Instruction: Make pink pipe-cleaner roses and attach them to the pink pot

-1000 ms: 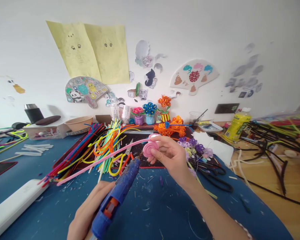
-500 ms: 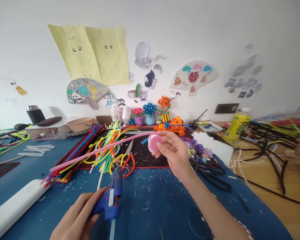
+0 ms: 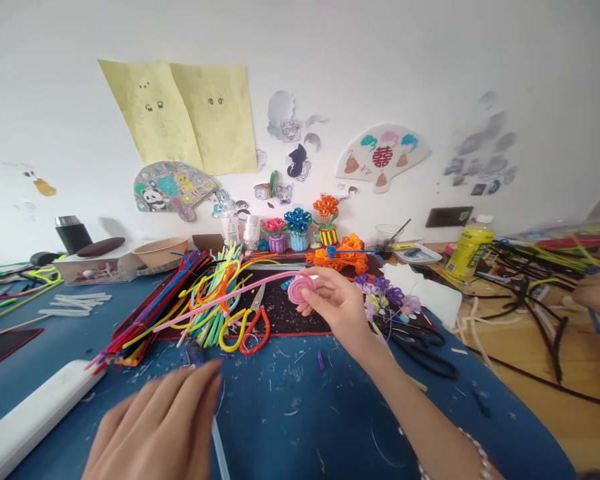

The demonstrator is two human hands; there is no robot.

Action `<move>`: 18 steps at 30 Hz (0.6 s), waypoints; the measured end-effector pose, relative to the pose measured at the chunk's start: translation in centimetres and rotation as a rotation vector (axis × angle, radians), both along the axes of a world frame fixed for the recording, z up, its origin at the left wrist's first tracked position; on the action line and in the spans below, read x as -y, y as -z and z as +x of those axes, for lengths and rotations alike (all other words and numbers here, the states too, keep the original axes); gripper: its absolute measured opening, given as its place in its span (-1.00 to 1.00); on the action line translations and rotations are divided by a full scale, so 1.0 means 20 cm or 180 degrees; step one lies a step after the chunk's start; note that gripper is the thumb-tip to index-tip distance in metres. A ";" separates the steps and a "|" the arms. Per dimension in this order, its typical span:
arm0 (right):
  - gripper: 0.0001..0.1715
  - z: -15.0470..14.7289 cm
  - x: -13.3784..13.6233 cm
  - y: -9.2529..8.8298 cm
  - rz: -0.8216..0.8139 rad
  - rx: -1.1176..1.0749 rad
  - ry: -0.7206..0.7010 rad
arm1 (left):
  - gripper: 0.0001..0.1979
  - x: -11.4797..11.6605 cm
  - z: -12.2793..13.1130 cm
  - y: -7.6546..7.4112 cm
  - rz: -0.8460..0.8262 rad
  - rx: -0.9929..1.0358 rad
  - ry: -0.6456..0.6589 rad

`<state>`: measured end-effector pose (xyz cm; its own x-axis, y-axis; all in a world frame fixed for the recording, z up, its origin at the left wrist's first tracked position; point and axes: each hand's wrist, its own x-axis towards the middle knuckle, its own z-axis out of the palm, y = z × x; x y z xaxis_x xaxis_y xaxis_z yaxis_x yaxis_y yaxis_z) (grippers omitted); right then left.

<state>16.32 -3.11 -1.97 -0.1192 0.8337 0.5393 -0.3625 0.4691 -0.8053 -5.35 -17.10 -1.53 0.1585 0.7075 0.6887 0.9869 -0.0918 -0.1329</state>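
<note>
A pink coil of pipe cleaner (image 3: 300, 289) is pinched between the thumb and fingers of my right hand (image 3: 333, 303). Its long loose tail stretches left over the bundle of coloured pipe cleaners (image 3: 225, 273). My left hand (image 3: 165, 413) is low at the left, over a blue glue gun (image 3: 195, 353) whose handle it mostly hides. A clear glue stick (image 3: 220, 447) juts out below the gun. How the left fingers meet the gun is hidden and blurred. Red-and-yellow scissors (image 3: 253, 327) lie between the two hands, beyond them.
A white oblong box (image 3: 40, 413) lies at the left. Pots of pipe-cleaner flowers (image 3: 299, 230) line the wall. Purple flowers (image 3: 387, 293) and black loops (image 3: 430, 350) are right of my right hand. A yellow bottle (image 3: 469, 248) and another person's hand (image 3: 597, 298) are farther right.
My left hand and the glue gun have moved left and lower, and the gun now lies lower against the table. The pink coil has shifted slightly left, its tail end now farther right.
</note>
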 end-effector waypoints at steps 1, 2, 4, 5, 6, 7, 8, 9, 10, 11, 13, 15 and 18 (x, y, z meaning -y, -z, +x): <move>-0.70 0.00 0.00 0.00 0.0021 0.0038 0.0015 | -0.64 -0.06 0.07 -0.08 0.0189 0.0102 0.0250; -0.71 0.00 0.00 0.00 0.0043 0.0070 0.0030 | -0.65 -0.12 0.13 -0.15 0.0350 0.0299 0.0346; -0.73 0.01 0.01 0.00 0.0075 0.0114 0.0066 | -0.62 -0.28 0.23 -0.27 0.0363 0.0664 0.0510; -0.75 0.01 0.00 0.00 0.0088 0.0129 0.0094 | -0.64 -0.35 0.26 -0.31 0.0145 0.0814 0.0722; -0.76 0.01 0.00 0.00 0.0100 0.0136 0.0137 | -0.68 -0.42 0.27 -0.33 -0.0059 0.0991 0.0947; -0.78 0.02 0.00 0.00 0.0112 0.0146 0.0195 | -0.72 -0.46 0.28 -0.34 -0.0174 0.1121 0.1144; -0.79 0.02 0.00 0.00 0.0128 0.0154 0.0273 | -0.74 -0.50 0.28 -0.34 -0.0208 0.1207 0.1296; -0.80 0.03 0.00 -0.01 0.0147 0.0158 0.0359 | -0.75 -0.52 0.27 -0.34 -0.0176 0.1270 0.1401; -0.81 0.03 -0.01 -0.01 0.0170 0.0160 0.0443 | -0.76 -0.53 0.27 -0.33 -0.0110 0.1310 0.1471; -0.81 0.04 -0.01 -0.01 0.0190 0.0151 0.0511 | -0.77 -0.54 0.26 -0.32 -0.0052 0.1347 0.1520; -0.82 0.04 -0.01 -0.02 0.0209 0.0113 0.0584 | -0.80 -0.53 0.26 -0.31 -0.0061 0.1456 0.1606; -0.82 0.04 -0.01 -0.02 0.0190 0.0056 0.0587 | -0.82 -0.53 0.27 -0.30 -0.0158 0.1607 0.1661; -0.81 0.04 -0.01 -0.02 0.0141 -0.0025 0.0576 | -0.84 -0.54 0.29 -0.27 -0.0204 0.1914 0.1676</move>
